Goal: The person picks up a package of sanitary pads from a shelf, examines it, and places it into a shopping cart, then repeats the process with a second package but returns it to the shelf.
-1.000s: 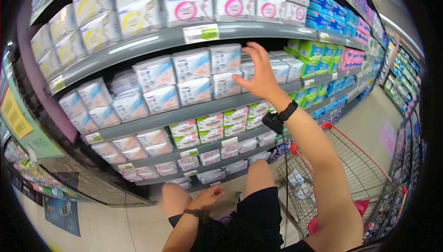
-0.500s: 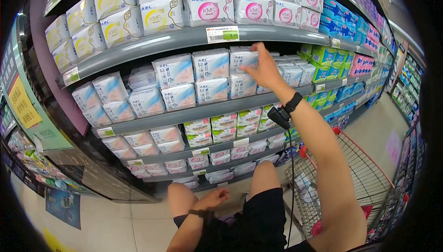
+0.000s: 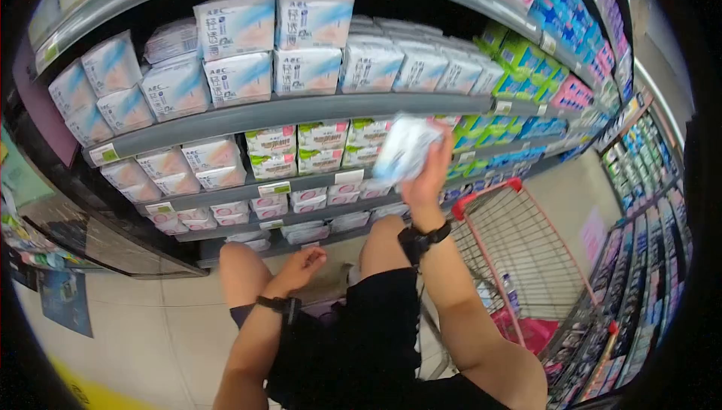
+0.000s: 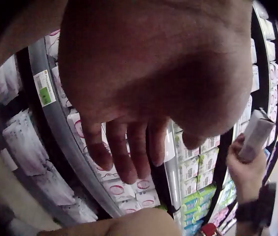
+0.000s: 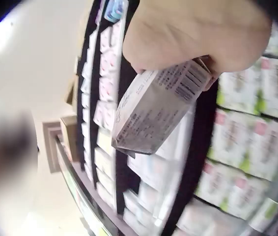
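Note:
My right hand grips a white and blue pack of sanitary pads, blurred in the head view and held in front of the shelves. In the right wrist view the pack shows a printed side with a barcode, its top end tucked under the hand. Matching ABC packs stand in two layers on the shelf behind, with a single layer further right. Low by my knee, my left hand hangs with loosely bent fingers and holds nothing; its fingers dangle in front of lower shelf packs in the left wrist view.
A wire shopping cart with a red rim stands at my right, some goods inside. Green and white packs fill the shelf below. A grey shelf edge runs across, and an aisle floor stretches away on the right.
My right hand took hold of the end pack in the top layer and drew it off the shelf, down and toward me. The head view has tilted down; the left hand still hangs low.

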A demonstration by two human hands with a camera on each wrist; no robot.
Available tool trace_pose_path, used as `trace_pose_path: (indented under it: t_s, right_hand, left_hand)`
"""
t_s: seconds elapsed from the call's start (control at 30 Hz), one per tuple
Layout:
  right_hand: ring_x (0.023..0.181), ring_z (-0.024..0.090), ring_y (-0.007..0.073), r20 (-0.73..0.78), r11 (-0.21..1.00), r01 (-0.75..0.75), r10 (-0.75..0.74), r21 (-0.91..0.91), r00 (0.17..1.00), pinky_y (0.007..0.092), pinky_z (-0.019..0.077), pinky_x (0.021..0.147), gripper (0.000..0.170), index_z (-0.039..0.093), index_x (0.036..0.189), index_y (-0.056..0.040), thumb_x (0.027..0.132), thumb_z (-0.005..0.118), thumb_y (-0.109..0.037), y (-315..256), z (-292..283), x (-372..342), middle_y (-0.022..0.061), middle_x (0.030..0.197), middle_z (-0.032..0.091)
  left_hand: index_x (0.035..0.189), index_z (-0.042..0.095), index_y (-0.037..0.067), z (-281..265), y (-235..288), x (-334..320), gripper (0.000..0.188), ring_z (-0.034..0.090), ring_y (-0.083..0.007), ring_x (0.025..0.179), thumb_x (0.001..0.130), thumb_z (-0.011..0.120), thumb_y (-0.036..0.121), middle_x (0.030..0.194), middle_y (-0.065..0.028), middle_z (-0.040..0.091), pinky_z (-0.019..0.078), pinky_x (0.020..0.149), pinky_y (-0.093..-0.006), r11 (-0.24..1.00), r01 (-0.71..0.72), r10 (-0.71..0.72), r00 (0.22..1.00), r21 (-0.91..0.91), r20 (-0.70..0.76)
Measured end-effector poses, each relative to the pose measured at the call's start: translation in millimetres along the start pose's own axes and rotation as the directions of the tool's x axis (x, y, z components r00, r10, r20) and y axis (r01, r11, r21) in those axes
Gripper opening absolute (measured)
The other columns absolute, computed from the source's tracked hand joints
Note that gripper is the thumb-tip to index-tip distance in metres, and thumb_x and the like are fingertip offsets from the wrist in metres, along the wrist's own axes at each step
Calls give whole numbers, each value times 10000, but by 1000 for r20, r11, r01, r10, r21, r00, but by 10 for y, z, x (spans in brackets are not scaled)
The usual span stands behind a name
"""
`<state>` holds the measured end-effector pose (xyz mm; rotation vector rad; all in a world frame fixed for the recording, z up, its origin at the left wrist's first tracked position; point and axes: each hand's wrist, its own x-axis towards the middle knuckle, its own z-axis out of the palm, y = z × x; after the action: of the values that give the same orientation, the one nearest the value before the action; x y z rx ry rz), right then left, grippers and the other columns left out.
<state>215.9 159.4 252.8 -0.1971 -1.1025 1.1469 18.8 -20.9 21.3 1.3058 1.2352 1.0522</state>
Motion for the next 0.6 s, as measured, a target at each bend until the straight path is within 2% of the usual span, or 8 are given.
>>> trace_pose_path:
  t_s: [0.03,0.13,0.23,0.3,0.4,0.43,0.5,0.6]
  right_hand:
    - [1209,455,164,-80,983,-47,33,-175,996,327,388,1025,403,423,1375,-51,1003,489,-190,292,-126,-303,86,1310,481]
    - [1096,518,154,25,903,-348,366,-252,930,298,425,951,467,435,1361,-47,953,624,-174,923,-447,-1078,80,1236,538]
    - [1045,561,180,139,803,-445,531,-396,836,308,448,930,505,434,1356,-46,929,674,-170,1144,-497,-1503,83,1183,575]
    - [1154,555,199,235,778,-422,569,-466,788,319,429,988,562,456,1390,-35,897,706,-136,1200,-500,-1634,118,1264,585]
    - [1275,490,172,394,723,-380,654,-577,646,315,391,1053,590,477,1417,-28,882,714,-105,1151,-509,-1588,116,1355,554]
    - [1280,487,186,450,753,-283,603,-594,659,326,403,1053,609,451,1438,-46,887,706,-100,1248,-570,-1607,118,1381,528]
    - [1277,483,202,432,732,-452,672,-509,601,333,409,1055,617,421,1456,-64,904,689,-125,1311,-671,-1649,106,1403,488]
    - [1133,548,214,239,499,-810,864,-308,442,358,471,933,591,425,1453,-100,931,678,-215,1478,-765,-1762,105,1370,502]
  left_hand:
    - [1121,620,38,2,-107,70,287,593,-128,855,1001,582,296,933,-29,650,483,767,-283,998,-18,15,998,-64,-53]
    - [1219,585,59,-72,-239,89,457,622,-164,865,1020,488,459,989,-54,658,508,755,-308,936,72,-109,990,-345,-89]
    - [1339,502,82,-114,-5,89,638,644,-205,874,998,389,610,1069,-88,656,536,722,-340,757,172,-256,966,-630,-44]
    - [1404,431,91,-127,103,106,725,648,-225,879,970,374,670,1139,-102,644,547,689,-353,696,204,-284,959,-689,-3]
    - [1395,446,87,-125,3,158,704,647,-225,878,971,408,648,1158,-94,638,549,682,-353,730,346,-422,906,-589,9]
    - [1387,456,91,-139,-61,166,641,628,-213,944,981,457,587,1216,-80,614,541,693,-341,719,368,-473,880,-590,-28]
    - [1366,466,95,-138,-163,207,559,590,-185,1031,984,518,500,1253,-70,589,528,700,-322,810,258,-402,898,-527,-179]
    - [1306,446,56,-89,-3,222,492,534,-180,1086,926,676,266,1191,-73,561,473,862,-306,928,53,-184,926,-368,-330]
